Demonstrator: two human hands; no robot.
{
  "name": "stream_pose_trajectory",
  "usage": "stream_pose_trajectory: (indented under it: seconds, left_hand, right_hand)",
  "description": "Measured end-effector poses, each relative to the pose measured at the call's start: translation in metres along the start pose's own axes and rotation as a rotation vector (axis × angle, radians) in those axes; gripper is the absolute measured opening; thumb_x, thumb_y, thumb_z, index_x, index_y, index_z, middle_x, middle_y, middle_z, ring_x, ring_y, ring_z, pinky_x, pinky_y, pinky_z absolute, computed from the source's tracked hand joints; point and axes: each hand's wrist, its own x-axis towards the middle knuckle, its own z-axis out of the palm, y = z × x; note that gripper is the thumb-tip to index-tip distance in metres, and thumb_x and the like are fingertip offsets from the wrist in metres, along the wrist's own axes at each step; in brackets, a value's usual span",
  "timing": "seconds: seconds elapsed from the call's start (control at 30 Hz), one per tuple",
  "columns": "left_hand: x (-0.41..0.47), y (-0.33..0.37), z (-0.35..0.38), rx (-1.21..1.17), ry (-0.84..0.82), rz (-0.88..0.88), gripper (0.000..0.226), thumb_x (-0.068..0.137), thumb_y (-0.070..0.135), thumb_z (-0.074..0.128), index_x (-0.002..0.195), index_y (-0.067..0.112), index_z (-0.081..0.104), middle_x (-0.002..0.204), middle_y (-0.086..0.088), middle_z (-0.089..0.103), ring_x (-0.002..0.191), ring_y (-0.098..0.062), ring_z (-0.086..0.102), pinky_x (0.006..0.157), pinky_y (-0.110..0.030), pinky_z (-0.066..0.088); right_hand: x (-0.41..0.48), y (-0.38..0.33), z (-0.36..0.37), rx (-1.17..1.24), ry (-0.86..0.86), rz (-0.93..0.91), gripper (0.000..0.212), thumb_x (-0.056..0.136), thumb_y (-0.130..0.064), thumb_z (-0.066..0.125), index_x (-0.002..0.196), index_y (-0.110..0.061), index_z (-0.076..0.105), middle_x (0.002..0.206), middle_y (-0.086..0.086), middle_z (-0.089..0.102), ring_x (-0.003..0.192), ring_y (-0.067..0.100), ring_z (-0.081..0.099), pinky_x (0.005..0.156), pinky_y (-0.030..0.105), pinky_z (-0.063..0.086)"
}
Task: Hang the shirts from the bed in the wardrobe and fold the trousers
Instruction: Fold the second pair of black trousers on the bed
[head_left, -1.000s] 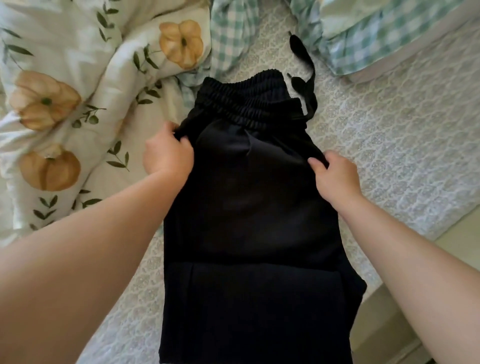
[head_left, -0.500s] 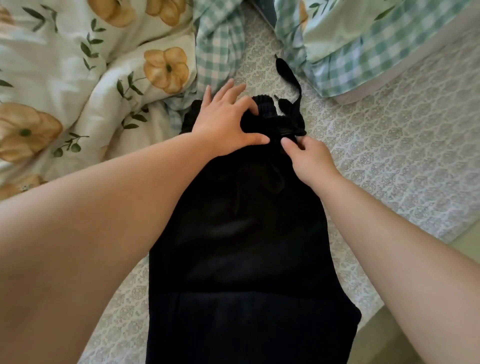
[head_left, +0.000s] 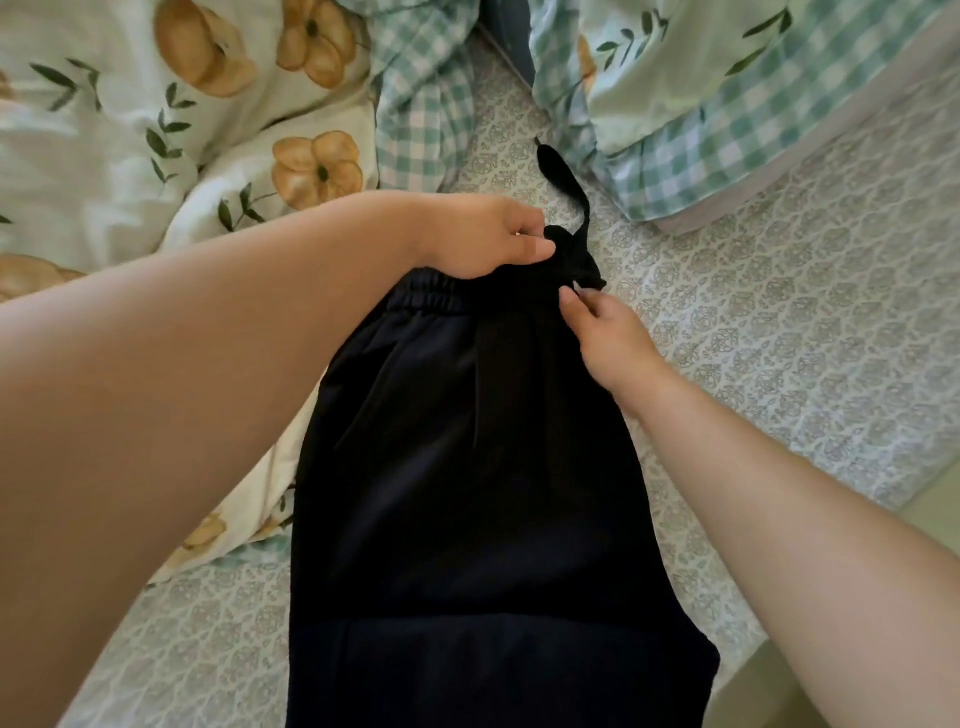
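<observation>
Black trousers (head_left: 467, 467) flat and lengthwise on the bed sheet (head_left: 779, 322), elastic waistband (head_left: 431, 296) at the far end, legs running off the near edge of view, a straight edge of cloth crossing the near part. Left grip (head_left: 483, 239) at the far middle of the waistband, forearm slanting in from the left, fingers curled and thumb pressed onto a raised bunch of the black fabric. Right grip (head_left: 608, 338) just near and right of it, at the waistband's right corner, fingertips narrowed to a pinch on the cloth beside the knot. Both grips on the trousers, close together but apart from each other. Black drawstring (head_left: 561, 176) trailing from that corner toward the far side, its end on the sheet just short of the green-checked pillow (head_left: 701, 119). Floral duvet (head_left: 156, 130) with orange blooms and dark leaves heaped at the left, touching the trousers' left edge. Crumpled green-checked cloth (head_left: 415, 93) at the far middle, between duvet and pillow.
</observation>
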Motion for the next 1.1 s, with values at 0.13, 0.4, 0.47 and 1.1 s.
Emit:
stream_pose_trajectory:
  seconds: [0.13, 0.4, 0.47, 1.1]
  left_hand:
    - [0.014, 0.002, 0.002, 0.069, 0.023, -0.128, 0.031, 0.089, 0.060, 0.047, 0.102, 0.033, 0.051, 0.107, 0.007, 0.051, 0.095, -0.014, 0.049, 0.081, -0.030, 0.037]
    - [0.014, 0.026, -0.007, 0.172, -0.234, -0.215, 0.017, 0.084, 0.048, 0.062, 0.085, 0.032, 0.058, 0.094, 0.012, 0.060, 0.089, -0.012, 0.055, 0.083, -0.029, 0.038]
    - [0.009, 0.029, -0.020, 0.023, -0.398, -0.250, 0.027, 0.071, 0.046, 0.072, 0.092, 0.032, 0.062, 0.097, 0.012, 0.066, 0.090, -0.010, 0.062, 0.086, -0.027, 0.042]
    - [-0.014, -0.050, 0.013, 0.150, 0.084, -0.381, 0.076, 0.071, 0.074, 0.057, 0.132, 0.028, 0.050, 0.129, -0.003, 0.053, 0.118, -0.026, 0.050, 0.094, -0.037, 0.044]
  right_hand:
    - [0.008, -0.012, -0.016, 0.087, -0.144, 0.131, 0.023, 0.096, -0.038, 0.049, 0.101, -0.022, 0.064, 0.102, -0.003, 0.069, 0.097, 0.013, 0.066, 0.086, 0.028, 0.051]
    - [0.001, -0.021, -0.010, 0.064, 0.011, -0.014, 0.009, 0.093, -0.025, 0.055, 0.088, -0.021, 0.062, 0.094, -0.001, 0.067, 0.093, 0.018, 0.065, 0.088, 0.035, 0.052]
    - [-0.002, -0.019, -0.013, 0.277, -0.017, 0.001, 0.010, 0.092, -0.022, 0.056, 0.086, -0.019, 0.064, 0.097, 0.008, 0.069, 0.096, 0.025, 0.066, 0.089, 0.040, 0.053]
    - [-0.024, 0.002, 0.011, -0.431, 0.657, -0.261, 0.057, 0.082, -0.036, 0.065, 0.129, -0.008, 0.047, 0.131, 0.011, 0.042, 0.115, 0.022, 0.045, 0.089, 0.030, 0.041]
